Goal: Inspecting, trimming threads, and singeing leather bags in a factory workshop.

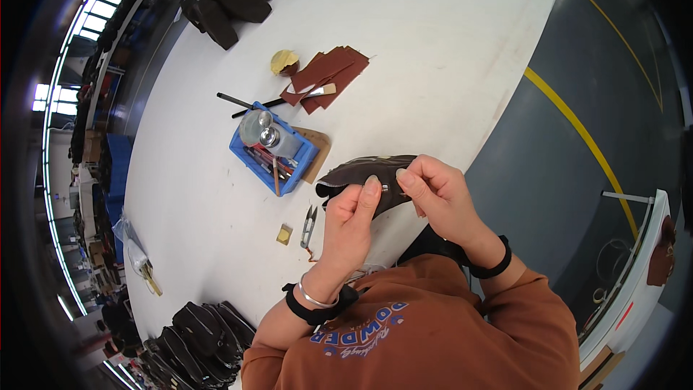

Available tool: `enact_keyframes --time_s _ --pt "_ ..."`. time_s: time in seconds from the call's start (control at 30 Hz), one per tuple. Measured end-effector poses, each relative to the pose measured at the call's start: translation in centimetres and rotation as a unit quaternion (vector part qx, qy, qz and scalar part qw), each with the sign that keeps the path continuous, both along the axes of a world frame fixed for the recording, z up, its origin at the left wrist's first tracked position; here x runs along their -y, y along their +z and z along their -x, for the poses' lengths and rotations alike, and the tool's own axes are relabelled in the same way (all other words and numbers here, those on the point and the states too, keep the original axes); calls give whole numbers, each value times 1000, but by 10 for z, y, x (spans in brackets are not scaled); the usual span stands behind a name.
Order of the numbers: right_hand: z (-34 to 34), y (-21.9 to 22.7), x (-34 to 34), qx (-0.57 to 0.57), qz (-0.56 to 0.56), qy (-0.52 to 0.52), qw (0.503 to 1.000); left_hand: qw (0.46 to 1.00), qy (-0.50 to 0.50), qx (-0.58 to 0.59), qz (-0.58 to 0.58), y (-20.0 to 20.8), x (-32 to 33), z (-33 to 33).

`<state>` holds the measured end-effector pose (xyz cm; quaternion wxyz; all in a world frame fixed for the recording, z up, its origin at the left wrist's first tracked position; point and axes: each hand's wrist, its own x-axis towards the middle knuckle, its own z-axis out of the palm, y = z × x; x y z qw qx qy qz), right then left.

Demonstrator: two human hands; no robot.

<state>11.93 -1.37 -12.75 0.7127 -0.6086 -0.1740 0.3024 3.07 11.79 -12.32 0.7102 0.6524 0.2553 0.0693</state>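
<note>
With the dark brown piece at the near edge of the table, the left hand and right hand both closed in pinches on it, best keep the material between them evenly taut.

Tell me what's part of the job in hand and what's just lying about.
Part of the job:
dark brown leather-like piece, held in the left fingers and right fingers

Apparently just lying about:
thread snips, unheld
blue bin
flat brush
reddish-brown pieces
small tan block
</note>
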Motion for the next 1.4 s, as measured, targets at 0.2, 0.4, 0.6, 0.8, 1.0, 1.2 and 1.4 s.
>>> enact_keyframes --time_s 0.2,0.4,0.6,0.8,1.0,1.2,1.4 --pt "-5 -1 0 -52 -21 22 998 996 0 -4 89 1 -2 -2" --pt "-15 -2 3 -60 -16 54 997 996 -49 -34 63 9 -11 -2" --pt "-19 -2 1 -60 -22 80 995 997 -54 -44 36 13 -15 0" --pt "-18 4 -1 25 -30 89 995 990 15 -3 143 33 -8 -9" --pt "-15 8 -1 53 -21 89 994 987 -17 -43 151 32 -11 -6" --pt "-13 16 -1 17 9 75 997 982 14 -69 175 27 -9 -2" --pt "-6 21 -3 31 32 63 997 968 46 -46 244 31 -6 1"
